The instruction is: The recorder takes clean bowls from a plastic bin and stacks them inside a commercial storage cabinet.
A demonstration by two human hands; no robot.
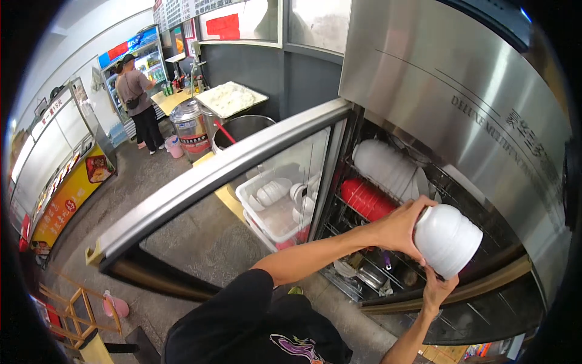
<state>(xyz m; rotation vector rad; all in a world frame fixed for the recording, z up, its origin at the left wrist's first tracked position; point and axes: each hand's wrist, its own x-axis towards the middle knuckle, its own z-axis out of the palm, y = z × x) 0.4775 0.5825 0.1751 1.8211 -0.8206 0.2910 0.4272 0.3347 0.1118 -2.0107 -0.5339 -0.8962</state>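
A stack of white bowls [450, 239] is held between my two hands in front of an open steel dish cabinet [436, 97]. My left hand [401, 229] grips the stack's left end, fingers curled round it. From below, my right hand [438, 292] closes on the lower side. Behind the stack, white plates [385, 165] stand on edge on a wire rack. Red dishes [368, 199] lie just under them. On a lower shelf sits a metal container [371, 278], next to more plates [345, 269].
The open glass cabinet door [224, 179] reaches across to my left. Through its glass shows a white tub [257, 209] with bowls. Beyond are a large pot [242, 128], a tray of white food [230, 99] and a person [133, 91] at a drinks fridge. A wooden chair [79, 306] stands lower left.
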